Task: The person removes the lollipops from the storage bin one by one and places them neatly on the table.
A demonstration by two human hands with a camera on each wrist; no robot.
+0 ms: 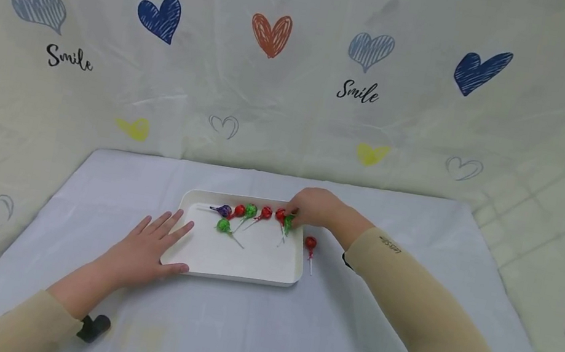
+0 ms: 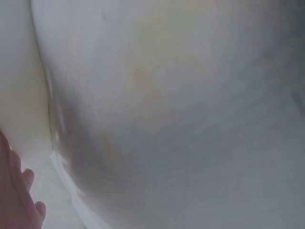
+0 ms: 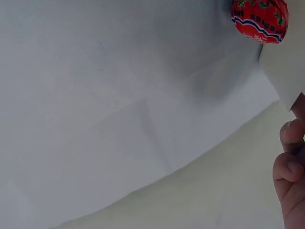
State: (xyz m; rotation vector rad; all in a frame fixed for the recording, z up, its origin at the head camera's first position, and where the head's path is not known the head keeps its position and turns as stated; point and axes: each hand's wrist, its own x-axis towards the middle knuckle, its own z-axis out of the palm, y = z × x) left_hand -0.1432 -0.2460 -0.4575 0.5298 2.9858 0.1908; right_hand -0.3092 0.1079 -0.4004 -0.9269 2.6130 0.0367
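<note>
A white rectangular tray (image 1: 240, 262) lies on the table with several wrapped lollipops along its far side. My left hand (image 1: 149, 247) rests with spread fingers over the tray's left edge, the thumb at its near left corner. At the far right corner, my right hand (image 1: 319, 208) has curled fingers and pinches a green lollipop (image 1: 288, 224); its stick is mostly hidden. Right beside that one is a red lollipop (image 1: 280, 215). Farther left lie another red lollipop (image 1: 265, 213), a green lollipop (image 1: 251, 211), a purple lollipop (image 1: 223, 210) and a nearer green lollipop (image 1: 223, 226).
Outside the tray, by its right wall, a red lollipop (image 1: 311, 243) lies on the white tablecloth (image 1: 345, 336), its stick toward me. It also shows in the right wrist view as a red wrapper (image 3: 259, 21). Behind the table hangs a heart-printed backdrop (image 1: 294, 103).
</note>
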